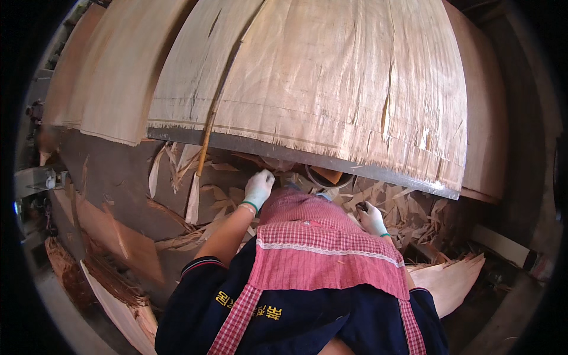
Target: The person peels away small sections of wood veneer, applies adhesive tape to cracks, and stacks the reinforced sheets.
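My left hand (259, 188), in a white knit glove with a green cuff, is held above the floor just short of the table's front edge. Its fingers are curled in, and I see nothing in them. My right hand (372, 219), gloved the same way with dark fingertips, is beside the red checked apron (328, 266). Its fingers are curled too, with no object visible in them. Before me a broad wood veneer sheet (310, 80), ragged and split along its near edge, lies over a metal table edge (306, 155). A thin bamboo stick (213, 111) lies lengthwise across the sheet and overhangs the edge.
More veneer sheets (120, 66) lie at the left, and another reddish sheet (483, 111) at the right. Veneer scraps (395, 208) litter the floor. Under the table edge stands a round container (317, 179). Large broken veneer pieces (117, 306) are at the lower left.
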The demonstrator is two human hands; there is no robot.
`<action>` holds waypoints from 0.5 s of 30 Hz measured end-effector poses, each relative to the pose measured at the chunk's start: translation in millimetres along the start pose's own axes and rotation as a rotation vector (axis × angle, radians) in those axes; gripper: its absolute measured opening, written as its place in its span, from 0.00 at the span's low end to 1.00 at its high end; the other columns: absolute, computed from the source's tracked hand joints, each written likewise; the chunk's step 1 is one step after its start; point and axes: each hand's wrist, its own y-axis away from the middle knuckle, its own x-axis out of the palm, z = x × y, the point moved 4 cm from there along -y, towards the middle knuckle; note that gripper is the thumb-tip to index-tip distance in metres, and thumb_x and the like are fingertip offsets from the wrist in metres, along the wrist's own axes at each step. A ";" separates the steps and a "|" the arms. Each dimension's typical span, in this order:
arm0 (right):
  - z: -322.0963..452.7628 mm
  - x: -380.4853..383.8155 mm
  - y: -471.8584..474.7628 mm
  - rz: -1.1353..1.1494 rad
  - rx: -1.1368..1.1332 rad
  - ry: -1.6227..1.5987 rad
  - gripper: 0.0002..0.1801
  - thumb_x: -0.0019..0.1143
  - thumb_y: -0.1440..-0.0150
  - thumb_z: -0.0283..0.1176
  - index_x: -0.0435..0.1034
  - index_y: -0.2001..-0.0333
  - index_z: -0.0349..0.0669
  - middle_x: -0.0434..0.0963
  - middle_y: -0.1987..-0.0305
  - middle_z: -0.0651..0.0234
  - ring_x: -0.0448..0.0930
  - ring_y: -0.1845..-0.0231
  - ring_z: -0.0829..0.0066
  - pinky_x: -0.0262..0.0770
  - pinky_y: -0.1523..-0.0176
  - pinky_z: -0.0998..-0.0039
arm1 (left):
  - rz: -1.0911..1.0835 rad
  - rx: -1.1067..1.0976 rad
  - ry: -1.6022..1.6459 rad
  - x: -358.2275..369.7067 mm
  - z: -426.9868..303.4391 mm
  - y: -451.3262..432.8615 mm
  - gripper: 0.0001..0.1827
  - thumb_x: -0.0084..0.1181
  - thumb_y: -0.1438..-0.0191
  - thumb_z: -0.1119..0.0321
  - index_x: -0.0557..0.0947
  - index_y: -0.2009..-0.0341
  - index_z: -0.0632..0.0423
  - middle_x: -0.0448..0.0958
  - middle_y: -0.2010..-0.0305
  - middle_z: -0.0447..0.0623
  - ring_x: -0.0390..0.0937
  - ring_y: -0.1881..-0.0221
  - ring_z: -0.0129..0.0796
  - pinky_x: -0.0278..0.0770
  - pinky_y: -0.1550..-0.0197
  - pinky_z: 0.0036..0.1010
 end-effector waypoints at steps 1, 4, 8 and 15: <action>3.0 0.8 -2.5 -0.023 -0.020 0.025 0.13 0.50 0.43 0.31 0.71 0.58 0.34 0.78 0.68 0.54 0.79 0.70 0.65 0.72 0.66 0.67 | -0.067 -0.010 -0.046 -4.1 -6.8 -12.5 0.12 0.54 0.48 0.57 0.80 0.65 0.51 0.79 0.65 0.59 0.76 0.60 0.55 0.73 0.58 0.45; 33.0 0.7 0.4 -0.051 -0.032 -0.092 0.13 0.50 0.44 0.30 0.71 0.57 0.35 0.78 0.67 0.53 0.79 0.70 0.61 0.72 0.67 0.67 | 0.149 -0.204 -0.209 13.3 -14.4 -50.0 0.22 0.53 0.48 0.49 0.80 0.56 0.51 0.76 0.52 0.60 0.74 0.51 0.55 0.72 0.51 0.43; 58.3 23.8 -20.1 -0.117 -0.404 0.083 0.10 0.53 0.43 0.31 0.72 0.58 0.41 0.76 0.72 0.63 0.73 0.74 0.76 0.71 0.69 0.73 | -0.360 0.316 -0.470 93.4 49.6 -95.9 0.24 0.37 0.39 0.49 0.81 0.53 0.47 0.77 0.49 0.56 0.74 0.48 0.51 0.69 0.44 0.41; 134.0 58.1 -26.1 0.220 -0.414 -0.685 0.21 0.50 0.42 0.23 0.63 0.44 0.37 0.76 0.53 0.69 0.75 0.52 0.76 0.71 0.52 0.76 | 0.606 -0.110 1.245 33.9 -95.6 21.9 0.07 0.52 0.42 0.65 0.77 0.62 0.53 0.75 0.68 0.43 0.72 0.70 0.26 0.76 0.74 0.29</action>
